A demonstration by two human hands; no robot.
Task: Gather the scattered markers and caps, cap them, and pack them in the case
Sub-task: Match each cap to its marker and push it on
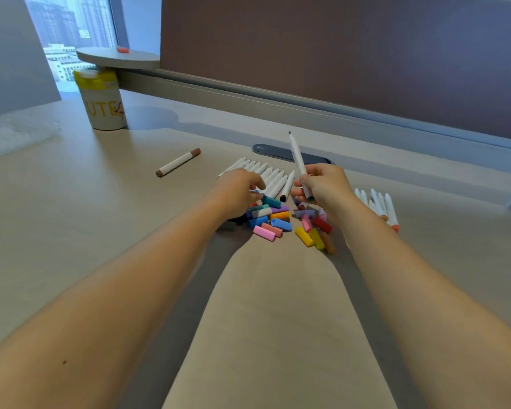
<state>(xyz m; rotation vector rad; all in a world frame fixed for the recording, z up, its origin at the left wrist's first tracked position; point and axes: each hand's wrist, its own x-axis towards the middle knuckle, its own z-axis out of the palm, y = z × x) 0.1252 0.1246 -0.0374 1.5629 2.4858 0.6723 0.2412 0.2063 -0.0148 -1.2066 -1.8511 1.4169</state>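
Right hand (322, 184) pinches marker (298, 160) low on barrel, tip up: light, stiff, slick plastic. Left hand (239, 190) beside it curls into caps (273, 219), probably pinching one; grip unclear.

White markers (268, 175), colourful caps (273, 221) heaped

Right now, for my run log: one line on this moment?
right hand: holds uncapped marker | left hand: reaching into cap pile | brown marker: capped, apart

Beige desk (71, 202), brown partition (337, 54), daylit window (71, 33), round shelf (115, 57)
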